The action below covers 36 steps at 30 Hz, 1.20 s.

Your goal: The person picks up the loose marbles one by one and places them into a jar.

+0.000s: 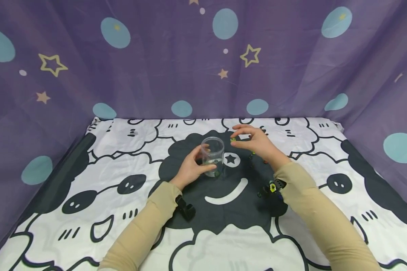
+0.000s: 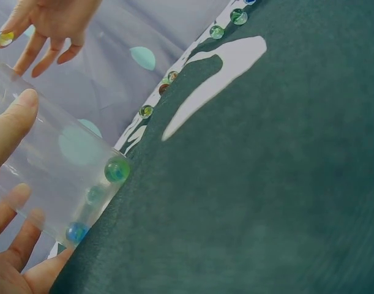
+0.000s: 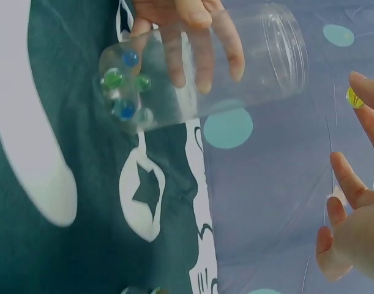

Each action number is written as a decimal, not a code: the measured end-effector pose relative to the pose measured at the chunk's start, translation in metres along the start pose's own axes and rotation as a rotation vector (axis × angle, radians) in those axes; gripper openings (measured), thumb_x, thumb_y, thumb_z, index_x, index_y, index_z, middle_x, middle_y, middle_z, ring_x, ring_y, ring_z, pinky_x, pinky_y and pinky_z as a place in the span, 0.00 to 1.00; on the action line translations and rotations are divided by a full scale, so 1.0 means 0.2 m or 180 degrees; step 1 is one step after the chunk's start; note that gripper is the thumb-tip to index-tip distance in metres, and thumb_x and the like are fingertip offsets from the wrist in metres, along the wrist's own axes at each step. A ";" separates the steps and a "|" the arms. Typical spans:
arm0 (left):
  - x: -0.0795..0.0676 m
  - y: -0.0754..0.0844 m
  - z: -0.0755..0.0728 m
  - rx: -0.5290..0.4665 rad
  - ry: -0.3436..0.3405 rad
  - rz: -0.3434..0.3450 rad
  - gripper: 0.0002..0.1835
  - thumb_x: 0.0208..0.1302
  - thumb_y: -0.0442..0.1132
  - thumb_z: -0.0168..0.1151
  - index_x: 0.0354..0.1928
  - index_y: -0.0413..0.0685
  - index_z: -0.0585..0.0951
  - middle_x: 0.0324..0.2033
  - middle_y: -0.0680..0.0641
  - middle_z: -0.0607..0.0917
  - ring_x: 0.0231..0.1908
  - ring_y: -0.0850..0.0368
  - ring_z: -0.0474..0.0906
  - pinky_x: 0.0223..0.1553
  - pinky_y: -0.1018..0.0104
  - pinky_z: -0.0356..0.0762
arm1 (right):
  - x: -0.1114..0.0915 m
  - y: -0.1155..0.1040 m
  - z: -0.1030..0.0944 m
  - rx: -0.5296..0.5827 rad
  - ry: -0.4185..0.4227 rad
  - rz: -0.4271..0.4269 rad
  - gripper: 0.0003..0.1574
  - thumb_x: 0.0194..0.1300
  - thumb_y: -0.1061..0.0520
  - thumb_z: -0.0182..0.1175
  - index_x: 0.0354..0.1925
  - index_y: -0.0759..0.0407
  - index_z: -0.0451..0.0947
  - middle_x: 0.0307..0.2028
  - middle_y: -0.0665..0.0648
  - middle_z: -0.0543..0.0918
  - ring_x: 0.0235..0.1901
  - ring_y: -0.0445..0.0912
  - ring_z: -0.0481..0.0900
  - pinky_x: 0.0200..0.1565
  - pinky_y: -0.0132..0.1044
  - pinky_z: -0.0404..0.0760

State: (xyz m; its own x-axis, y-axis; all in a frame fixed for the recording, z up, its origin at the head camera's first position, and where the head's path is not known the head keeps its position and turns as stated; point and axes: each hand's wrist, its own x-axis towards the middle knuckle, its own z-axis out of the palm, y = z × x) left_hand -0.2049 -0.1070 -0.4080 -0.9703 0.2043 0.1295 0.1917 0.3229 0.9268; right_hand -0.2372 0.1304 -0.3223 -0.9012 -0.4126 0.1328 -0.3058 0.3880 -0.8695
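A clear plastic jar (image 1: 213,145) stands upright on the dark part of the patterned cloth (image 1: 224,214), its mouth uncovered. My left hand (image 1: 192,168) grips it from the left side, thumb in front and fingers behind. Several green and blue marbles (image 3: 113,78) lie at the jar's bottom. Up to the right of the rim, my right hand (image 1: 255,143) pinches a yellow marble (image 3: 354,98) between thumb and index finger. Its other fingers are spread apart from the marble, as the right wrist view shows.
Loose marbles lie on the cloth to the right of the jar, among them a green one (image 2: 239,16) and a yellowish one (image 2: 146,111). Part of this group is hidden behind my right forearm (image 1: 312,203) in the head view. A purple curtain (image 1: 176,67) hangs behind the table.
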 end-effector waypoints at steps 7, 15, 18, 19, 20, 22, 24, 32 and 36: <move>0.00 0.00 0.00 0.0014 -0.0020 -0.0003 0.36 0.54 0.39 0.72 0.65 0.55 0.68 0.55 0.45 0.75 0.57 0.46 0.72 0.56 0.56 0.77 | 0.04 -0.04 0.06 0.0083 -0.0033 -0.0132 0.17 0.58 0.58 0.67 0.44 0.66 0.80 0.63 0.57 0.71 0.67 0.52 0.61 0.67 0.63 0.51; 0.01 0.00 0.00 0.0032 -0.0017 0.0015 0.37 0.54 0.40 0.72 0.65 0.54 0.67 0.55 0.45 0.75 0.58 0.46 0.71 0.57 0.54 0.77 | 0.07 -0.07 0.12 0.0088 -0.0158 -0.0179 0.17 0.58 0.59 0.67 0.45 0.66 0.80 0.64 0.59 0.69 0.68 0.53 0.59 0.68 0.63 0.55; 0.01 0.00 0.00 0.0050 -0.0026 0.0041 0.37 0.54 0.40 0.72 0.66 0.52 0.67 0.55 0.44 0.75 0.58 0.45 0.71 0.57 0.53 0.77 | 0.08 -0.07 0.14 0.0084 -0.0231 -0.0197 0.18 0.59 0.60 0.66 0.47 0.67 0.79 0.64 0.61 0.67 0.68 0.54 0.58 0.67 0.60 0.59; 0.01 0.00 0.00 0.0065 -0.0026 0.0047 0.37 0.54 0.40 0.72 0.66 0.51 0.67 0.55 0.44 0.75 0.58 0.46 0.71 0.57 0.53 0.76 | 0.08 -0.07 0.15 0.0076 -0.0249 -0.0201 0.18 0.59 0.59 0.66 0.47 0.67 0.79 0.64 0.61 0.67 0.68 0.54 0.58 0.67 0.60 0.60; 0.00 0.00 0.00 0.0072 -0.0026 0.0043 0.37 0.54 0.40 0.72 0.66 0.50 0.66 0.55 0.44 0.75 0.58 0.46 0.71 0.58 0.53 0.76 | 0.08 -0.07 0.16 0.0060 -0.0265 -0.0212 0.18 0.59 0.59 0.66 0.47 0.67 0.79 0.64 0.61 0.67 0.68 0.55 0.58 0.67 0.60 0.60; 0.00 0.00 0.00 0.0079 -0.0024 0.0019 0.38 0.54 0.40 0.72 0.67 0.49 0.66 0.55 0.45 0.75 0.58 0.46 0.71 0.58 0.53 0.76 | 0.09 -0.07 0.17 0.0030 -0.0294 -0.0225 0.18 0.59 0.59 0.66 0.47 0.66 0.79 0.64 0.61 0.67 0.68 0.55 0.58 0.67 0.60 0.61; 0.00 0.00 0.00 0.0075 -0.0027 0.0001 0.38 0.54 0.41 0.72 0.67 0.50 0.66 0.55 0.45 0.75 0.58 0.46 0.71 0.58 0.53 0.76 | 0.09 -0.08 0.17 0.0016 -0.0310 -0.0231 0.17 0.60 0.59 0.66 0.47 0.66 0.79 0.64 0.61 0.67 0.68 0.55 0.58 0.67 0.61 0.60; 0.00 0.00 0.00 0.0053 -0.0026 0.0035 0.38 0.54 0.40 0.72 0.67 0.50 0.66 0.55 0.44 0.75 0.58 0.46 0.71 0.57 0.52 0.76 | 0.08 -0.09 0.17 0.0006 -0.0299 -0.0231 0.16 0.60 0.59 0.65 0.46 0.65 0.80 0.64 0.60 0.68 0.68 0.55 0.59 0.66 0.60 0.62; 0.00 0.00 0.00 0.0039 -0.0045 0.0038 0.38 0.54 0.40 0.72 0.67 0.49 0.66 0.55 0.44 0.75 0.58 0.46 0.71 0.58 0.52 0.75 | 0.08 -0.09 0.17 0.0005 -0.0296 -0.0190 0.16 0.60 0.58 0.66 0.46 0.64 0.80 0.64 0.61 0.68 0.68 0.54 0.59 0.66 0.60 0.63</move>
State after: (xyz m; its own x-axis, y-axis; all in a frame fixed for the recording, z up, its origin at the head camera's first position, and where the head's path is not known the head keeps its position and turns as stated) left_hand -0.2057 -0.1077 -0.4079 -0.9658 0.2213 0.1353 0.2050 0.3317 0.9208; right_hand -0.2364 0.0885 -0.3215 -0.8490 -0.5097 0.1396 -0.3573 0.3591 -0.8622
